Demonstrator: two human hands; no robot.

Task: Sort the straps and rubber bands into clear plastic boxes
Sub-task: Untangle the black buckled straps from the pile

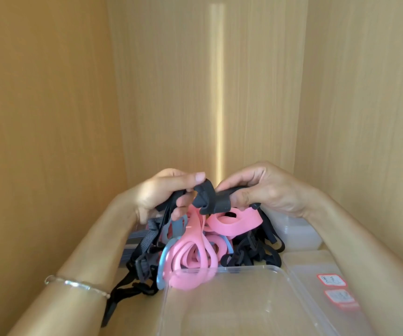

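between the left hand [164,194] and right hand [266,187], close together, both pinch a dark strap [207,198] above the tangled heap of pink bands [195,253] and black straps [251,254], while the clear box [234,306] beneath the wrists looks empty, so sorting seems barely begun.

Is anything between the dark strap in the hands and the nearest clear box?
The pile of pink bands lies below and between them, reaching the far rim of the clear box; the dark strap is held above it.

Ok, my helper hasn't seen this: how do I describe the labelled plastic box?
In the wooden cabinet, find the pink bands. Right of the big clear box before them lies a flat box; only it bears two red-edged stickers.
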